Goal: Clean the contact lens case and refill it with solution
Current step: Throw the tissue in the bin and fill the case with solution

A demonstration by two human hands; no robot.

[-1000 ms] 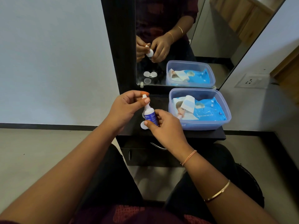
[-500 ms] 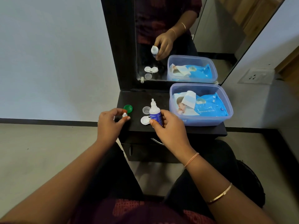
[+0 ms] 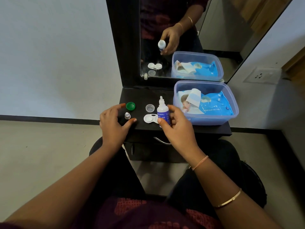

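A small white-and-blue solution bottle (image 3: 163,111) stands upright on the black shelf (image 3: 142,96), uncapped, with my right hand (image 3: 177,128) gripping its body. Just left of it lies the white contact lens case (image 3: 149,118), open. A clear round lid (image 3: 150,108) sits behind the case and a green lid (image 3: 130,106) lies further left. The bottle's small white cap (image 3: 127,115) stands on the shelf between the spread fingers of my left hand (image 3: 113,124), which hovers over it without touching.
A clear plastic tub (image 3: 231,103) holding a blue pack of wet wipes (image 3: 212,106) fills the right of the shelf. A mirror (image 3: 181,38) rises behind. A drawer with a metal handle (image 3: 162,141) is below the shelf edge.
My left hand took the cap off the bottle, carried it left and set it on the shelf, then let go. My right hand lowered the bottle onto the shelf.
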